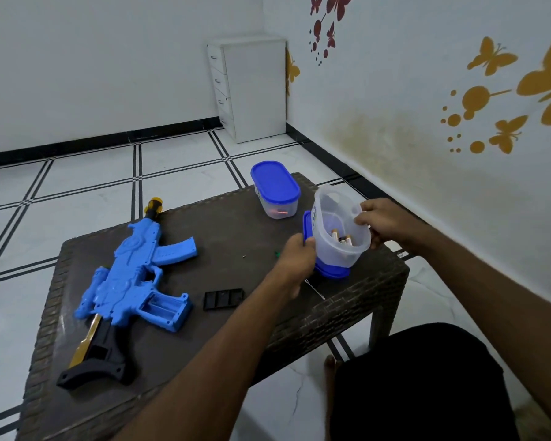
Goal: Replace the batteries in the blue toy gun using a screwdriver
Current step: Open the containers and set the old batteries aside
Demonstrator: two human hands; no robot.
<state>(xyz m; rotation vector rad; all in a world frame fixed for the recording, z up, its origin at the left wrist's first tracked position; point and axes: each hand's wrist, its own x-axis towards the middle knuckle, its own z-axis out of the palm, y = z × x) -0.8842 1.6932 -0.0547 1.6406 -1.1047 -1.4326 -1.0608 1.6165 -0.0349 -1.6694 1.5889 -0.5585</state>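
Note:
The blue toy gun (131, 275) lies on its side at the left of the dark wicker table (236, 230), its battery bay (161, 308) open and facing up. The black battery cover (223, 299) lies just right of it. My right hand (385, 222) grips the rim of a clear plastic container (341, 230), tilted toward me, with batteries (342, 238) inside. My left hand (296, 259) holds that container's blue lid (307, 227) against its left side. A thin screwdriver shaft (314, 289) shows partly below my left hand.
A second clear container with a blue lid (275, 189) stands at the table's far edge, something orange inside. Small bits, one a tiny screw (244, 256), lie mid-table. A white drawer unit (248, 87) is in the room corner. My dark-clothed knee (420, 377) sits below the table's right side.

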